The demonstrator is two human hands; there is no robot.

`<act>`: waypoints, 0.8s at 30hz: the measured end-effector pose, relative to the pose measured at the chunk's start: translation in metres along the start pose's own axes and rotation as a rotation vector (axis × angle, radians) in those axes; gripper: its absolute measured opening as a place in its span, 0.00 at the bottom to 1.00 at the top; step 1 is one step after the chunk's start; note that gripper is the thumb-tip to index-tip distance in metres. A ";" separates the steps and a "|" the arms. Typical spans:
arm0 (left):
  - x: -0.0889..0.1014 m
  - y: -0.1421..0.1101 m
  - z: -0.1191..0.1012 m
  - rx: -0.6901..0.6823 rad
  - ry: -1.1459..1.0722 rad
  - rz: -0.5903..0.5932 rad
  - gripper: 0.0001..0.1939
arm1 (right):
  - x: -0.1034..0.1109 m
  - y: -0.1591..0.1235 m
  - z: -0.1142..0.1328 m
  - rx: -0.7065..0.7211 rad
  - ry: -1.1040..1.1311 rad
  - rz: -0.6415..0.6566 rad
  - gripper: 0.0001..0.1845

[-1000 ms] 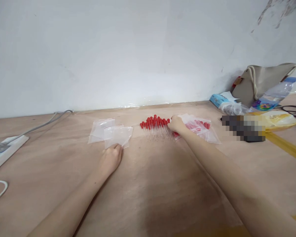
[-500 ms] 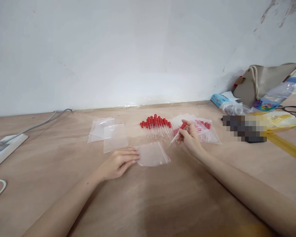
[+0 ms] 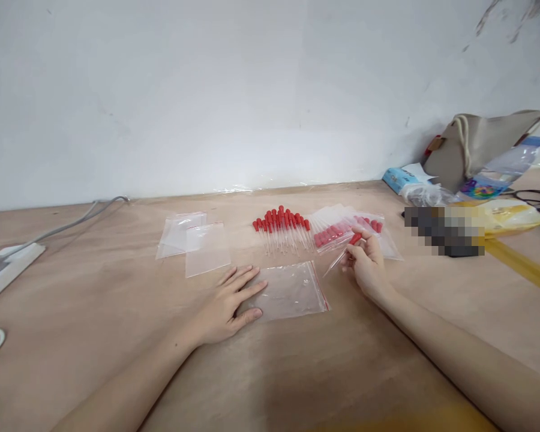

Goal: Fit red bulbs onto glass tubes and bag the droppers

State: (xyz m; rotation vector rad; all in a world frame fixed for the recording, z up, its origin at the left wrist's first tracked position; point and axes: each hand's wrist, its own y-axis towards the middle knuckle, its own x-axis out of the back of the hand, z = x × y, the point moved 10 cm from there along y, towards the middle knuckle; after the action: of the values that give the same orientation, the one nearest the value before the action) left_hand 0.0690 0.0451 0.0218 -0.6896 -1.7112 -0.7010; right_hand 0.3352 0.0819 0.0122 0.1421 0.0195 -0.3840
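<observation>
My left hand [image 3: 236, 303] lies with fingers spread over the left end of a clear zip bag [image 3: 292, 291] that is flat on the table. The bag's red-lined edge faces right. Between the fingertips of my right hand [image 3: 364, 264] is a dropper [image 3: 339, 261] with a red rubber bulb, its thin tip pointing down and left near the bag's red edge. Behind the bag lies a pile of droppers [image 3: 282, 225], red bulbs toward the wall. Beyond my right hand, overlapping zip bags with droppers inside [image 3: 330, 231] are partly hidden by it.
Several flat zip bags [image 3: 207, 249] lie at the left. A power strip [image 3: 13, 273] with a grey cable is at the far left. To the right are a blue tissue pack [image 3: 398, 180], a beige bag [image 3: 490, 144], a yellow plastic package [image 3: 513, 219] and a blurred-out dark object [image 3: 445, 231].
My right hand has moved right and slightly toward me with the dropper. My left hand has spread its fingers, and the bag under it now lies flatter and nearer to me.
</observation>
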 end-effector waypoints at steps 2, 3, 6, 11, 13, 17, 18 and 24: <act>0.002 0.000 0.000 -0.001 -0.011 -0.018 0.26 | -0.004 0.000 -0.001 0.016 -0.004 0.021 0.23; 0.002 0.000 0.000 -0.001 -0.014 -0.024 0.26 | -0.007 -0.001 -0.001 0.019 -0.003 0.042 0.23; 0.003 -0.001 0.000 0.004 -0.012 -0.037 0.26 | -0.021 -0.008 -0.004 0.011 0.020 0.115 0.24; 0.002 -0.002 0.002 0.019 -0.008 -0.046 0.26 | -0.038 -0.019 -0.010 -0.097 0.053 0.273 0.20; 0.001 -0.001 0.003 0.025 -0.015 -0.044 0.26 | -0.050 -0.026 -0.011 -0.120 0.002 0.457 0.18; 0.002 -0.001 0.003 0.031 -0.021 -0.048 0.28 | -0.064 -0.038 -0.011 -0.153 -0.071 0.737 0.15; 0.002 -0.001 0.003 0.031 -0.022 -0.048 0.29 | -0.065 -0.039 -0.011 -0.157 -0.071 0.767 0.15; 0.003 -0.001 0.003 0.045 -0.016 -0.027 0.29 | -0.066 -0.034 -0.021 -0.219 -0.137 0.815 0.14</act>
State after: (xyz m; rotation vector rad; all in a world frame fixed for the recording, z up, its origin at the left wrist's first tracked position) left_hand 0.0655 0.0467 0.0244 -0.6434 -1.7484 -0.6756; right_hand 0.2611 0.0783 -0.0106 -0.0980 -0.1291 0.4236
